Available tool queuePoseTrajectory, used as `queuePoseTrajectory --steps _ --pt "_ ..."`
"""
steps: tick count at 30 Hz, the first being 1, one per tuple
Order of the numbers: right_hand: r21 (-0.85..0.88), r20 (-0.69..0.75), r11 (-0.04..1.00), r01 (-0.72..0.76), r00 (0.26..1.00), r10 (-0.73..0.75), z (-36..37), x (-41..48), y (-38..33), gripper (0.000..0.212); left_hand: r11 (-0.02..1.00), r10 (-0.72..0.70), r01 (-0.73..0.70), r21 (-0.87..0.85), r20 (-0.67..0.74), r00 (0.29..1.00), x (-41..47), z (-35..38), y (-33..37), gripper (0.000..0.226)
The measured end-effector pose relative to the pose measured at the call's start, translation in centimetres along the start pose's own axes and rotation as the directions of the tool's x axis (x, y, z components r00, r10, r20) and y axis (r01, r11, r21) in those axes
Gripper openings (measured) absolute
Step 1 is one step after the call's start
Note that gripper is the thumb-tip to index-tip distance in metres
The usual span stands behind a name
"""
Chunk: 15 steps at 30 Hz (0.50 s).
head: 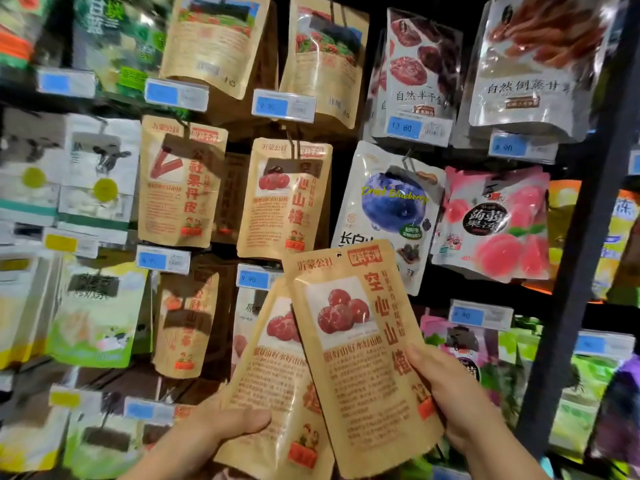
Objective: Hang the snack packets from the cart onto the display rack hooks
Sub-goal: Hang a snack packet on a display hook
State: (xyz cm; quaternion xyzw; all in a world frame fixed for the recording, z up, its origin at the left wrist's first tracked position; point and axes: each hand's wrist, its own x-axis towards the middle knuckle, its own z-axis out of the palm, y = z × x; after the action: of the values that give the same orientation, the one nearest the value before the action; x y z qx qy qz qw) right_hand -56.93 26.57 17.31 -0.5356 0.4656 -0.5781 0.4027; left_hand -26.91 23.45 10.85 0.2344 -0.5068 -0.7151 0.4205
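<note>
My left hand (228,424) grips the rear packet (273,382) near its bottom. Overlapping in front of it, the front packet (363,368) is pinched at its edge by my right hand (460,396). Neither is on a hook yet, and the cart is out of view. A matching hung packet (284,199) above suggests that row is the target. A price tag (254,278) and the blueberry pouch (391,209) crowd the way up.

Two hands, left hand (221,424) and right hand (453,396), two held kraft packets (363,375), one blueberry packet (388,209).
</note>
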Motion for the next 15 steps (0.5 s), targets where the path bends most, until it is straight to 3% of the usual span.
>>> queuePoseTrajectory --steps 4,8,15 --pt "-0.012 -0.017 0.999 0.035 0.999 -0.036 2.4 1.7 -0.8 0.029 0.994 0.084 -0.086 -0.063 -0.031 0.996 -1.9 -0.6 2.0 0.088" --pt "-0.060 0.010 0.996 0.071 0.997 -0.071 4.8 3.1 -1.5 0.024 0.989 0.140 -0.131 0.063 -0.161 0.977 -3.1 -2.3 2.9 0.097" --pt "-0.144 0.086 0.978 0.152 0.986 -0.140 8.5 5.0 -3.0 0.026 0.961 0.260 -0.228 0.154 -0.234 0.937 -4.9 -3.0 6.0 0.102"
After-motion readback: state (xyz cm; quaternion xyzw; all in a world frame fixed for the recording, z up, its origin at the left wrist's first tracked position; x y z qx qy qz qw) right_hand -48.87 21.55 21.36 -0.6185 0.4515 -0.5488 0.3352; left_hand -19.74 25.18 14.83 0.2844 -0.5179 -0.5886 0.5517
